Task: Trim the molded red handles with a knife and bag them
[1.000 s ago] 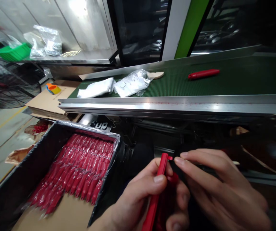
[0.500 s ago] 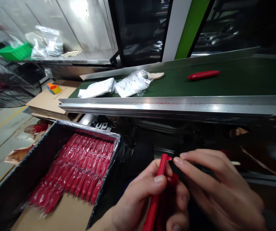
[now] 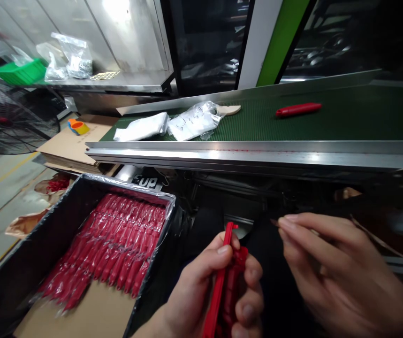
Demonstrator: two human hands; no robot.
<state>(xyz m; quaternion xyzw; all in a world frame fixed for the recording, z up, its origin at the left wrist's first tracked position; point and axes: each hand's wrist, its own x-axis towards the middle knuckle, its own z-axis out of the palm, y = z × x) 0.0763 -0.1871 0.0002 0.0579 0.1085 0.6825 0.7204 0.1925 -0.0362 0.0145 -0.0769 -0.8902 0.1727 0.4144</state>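
My left hand [image 3: 197, 277] is closed around a long, narrow red plastic strip [image 3: 219, 284], its thumb pressed against the strip's side. A small red nub sticks out at the strip's top end. Behind it, in the same fingers, is a rounded red plastic handle [image 3: 232, 286], partly hidden by the strip and fingertips. My right hand [image 3: 331, 263] hovers to the right, apart from the red parts. Its thumb and forefinger pinch a small, thin dark piece [image 3: 274, 222], too small to name.
At left stands a lined box [image 3: 81, 178] with rows of bagged red handles [image 3: 124, 239]. Ahead runs a green conveyor [image 3: 254, 129] with a metal rail, carrying a red handle [image 3: 298, 110] and white plastic packets [image 3: 194, 121]. Cardboard [image 3: 92, 123] and a fan [image 3: 7, 117] are farther left.
My right hand has moved right, away from the strip's top end, and the small dark piece now shows at its fingertips. My left hand has shifted slightly left with the red parts.
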